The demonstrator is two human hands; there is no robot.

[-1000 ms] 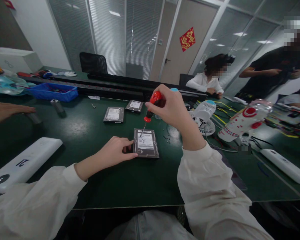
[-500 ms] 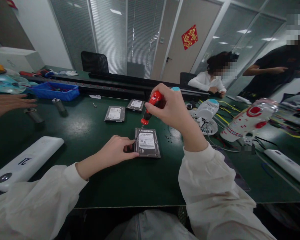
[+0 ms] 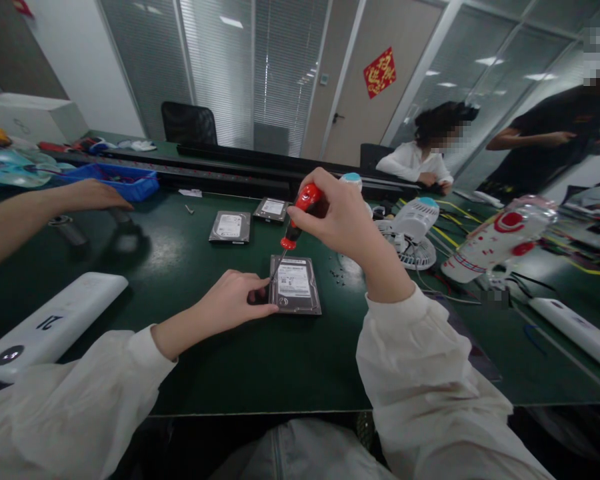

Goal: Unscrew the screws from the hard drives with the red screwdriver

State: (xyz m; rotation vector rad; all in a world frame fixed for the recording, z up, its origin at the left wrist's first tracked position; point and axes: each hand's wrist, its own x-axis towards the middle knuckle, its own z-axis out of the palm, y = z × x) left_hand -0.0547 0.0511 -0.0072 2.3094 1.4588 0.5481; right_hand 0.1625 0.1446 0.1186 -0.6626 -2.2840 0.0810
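Note:
A hard drive (image 3: 296, 285) lies flat on the green table (image 3: 260, 360) in front of me. My left hand (image 3: 233, 301) rests at its left edge, fingers curled and pinching the near-left corner. My right hand (image 3: 337, 217) is closed round the red handle of a screwdriver (image 3: 296, 223), held tilted above the drive. Its thin shaft points down toward the drive's left side, close to my left fingertips.
Two more hard drives (image 3: 230, 227) (image 3: 272, 209) lie further back. A white fan (image 3: 414, 230), a white and red bottle (image 3: 497, 240), white flat devices (image 3: 50, 325) (image 3: 575, 331) and a blue tray (image 3: 115, 181) surround the work spot. Another person's hand (image 3: 93, 196) reaches in at the left; two people are at the back right.
The screwdriver tip has shifted from the drive's far-left corner toward its left edge near my fingers. The other person's hand at the left has moved right, over a small cylinder.

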